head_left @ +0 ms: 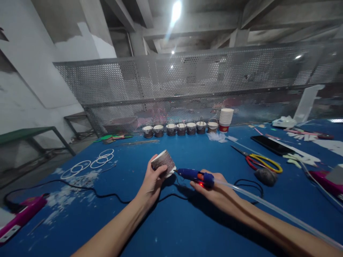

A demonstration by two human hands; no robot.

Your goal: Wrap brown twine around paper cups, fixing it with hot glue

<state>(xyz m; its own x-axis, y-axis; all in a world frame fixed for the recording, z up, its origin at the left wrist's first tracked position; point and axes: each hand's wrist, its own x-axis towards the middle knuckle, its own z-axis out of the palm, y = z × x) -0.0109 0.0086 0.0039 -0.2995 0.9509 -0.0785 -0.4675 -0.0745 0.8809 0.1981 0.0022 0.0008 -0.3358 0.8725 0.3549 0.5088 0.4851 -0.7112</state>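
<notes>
My left hand (150, 184) is closed around a small paper cup (163, 161) wrapped in dark material, held tilted above the blue table (171, 221). My right hand (214, 189) grips a blue hot glue gun (195, 175) with a lit red light. Its nozzle touches the cup's lower edge. A long clear glue stick (268, 207) juts out of the gun's back toward the lower right. A black cord (107, 195) runs across the table under my hands.
A row of several wrapped cups (180, 129) and a stack of white cups (225, 119) stand at the far edge before a perforated metal screen. Scissors (261, 162), a phone (270, 145), white rings (89, 162), a pink tool (21, 214) and paper scraps lie about.
</notes>
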